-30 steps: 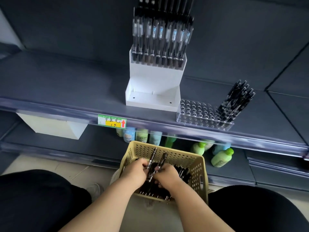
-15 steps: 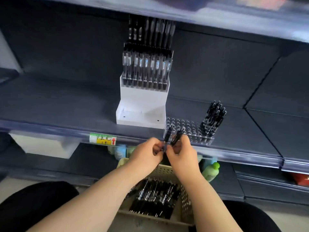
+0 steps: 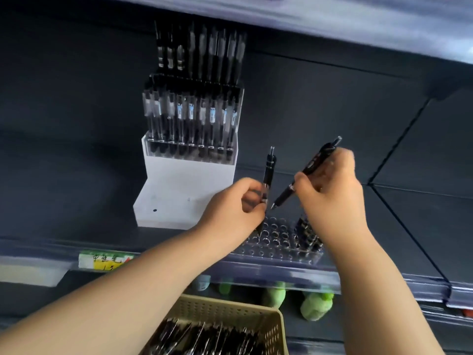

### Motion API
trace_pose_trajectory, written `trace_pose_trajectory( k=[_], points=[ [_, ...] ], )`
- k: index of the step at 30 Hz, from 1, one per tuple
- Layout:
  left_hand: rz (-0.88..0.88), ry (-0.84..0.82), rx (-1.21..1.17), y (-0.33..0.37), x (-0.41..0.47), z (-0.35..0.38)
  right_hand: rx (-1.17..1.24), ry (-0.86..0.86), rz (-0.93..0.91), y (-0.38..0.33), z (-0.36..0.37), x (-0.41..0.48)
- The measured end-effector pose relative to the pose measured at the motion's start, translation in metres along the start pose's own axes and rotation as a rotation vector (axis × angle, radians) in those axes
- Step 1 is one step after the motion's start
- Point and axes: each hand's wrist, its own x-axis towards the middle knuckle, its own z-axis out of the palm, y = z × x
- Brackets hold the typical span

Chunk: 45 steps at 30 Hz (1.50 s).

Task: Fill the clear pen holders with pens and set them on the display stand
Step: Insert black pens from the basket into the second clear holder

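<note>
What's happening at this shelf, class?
The left hand pinches an upright pen, its tip down at the holes of the clear pen holder on the shelf edge. The right hand holds a tilted pen beside it. A cluster of pens stands at the holder's right end. The white display stand behind carries one filled holder, and a basket of pens waits below.

The clear holder (image 3: 277, 257) is open from above along its left rows; standing pens (image 3: 307, 234) block its right end. The white display stand (image 3: 179, 190) crowds its far-left side, and the upper shelf (image 3: 332, 24) caps the space overhead.
</note>
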Motion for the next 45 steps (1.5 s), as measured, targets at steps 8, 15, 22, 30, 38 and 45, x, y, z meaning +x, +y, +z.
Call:
trace_pose_trajectory(
  k=[8, 15, 22, 30, 38, 45],
  points=[
    [0.03, -0.028, -0.069, 0.0, 0.037, 0.033, 0.097, 0.086, 0.103, 0.022, -0.017, 0.022],
    [0.106, -0.089, -0.055, -0.004, 0.046, 0.048, -0.069, 0.065, 0.064, 0.038, -0.02, 0.02],
    [0.097, -0.061, -0.053, -0.01, 0.052, 0.042, -0.19, 0.044, 0.023, 0.034, -0.016, 0.02],
    [0.097, -0.05, -0.034, -0.011, 0.05, 0.032, -0.383, -0.022, -0.014, 0.037, -0.004, 0.021],
    [0.109, -0.055, -0.018, -0.011, 0.047, 0.03, -0.347, -0.005, 0.017, 0.036, -0.003, 0.022],
    [0.114, -0.056, -0.04, -0.011, 0.049, 0.032, -0.377, 0.021, -0.012, 0.039, -0.004, 0.023]
  ],
)
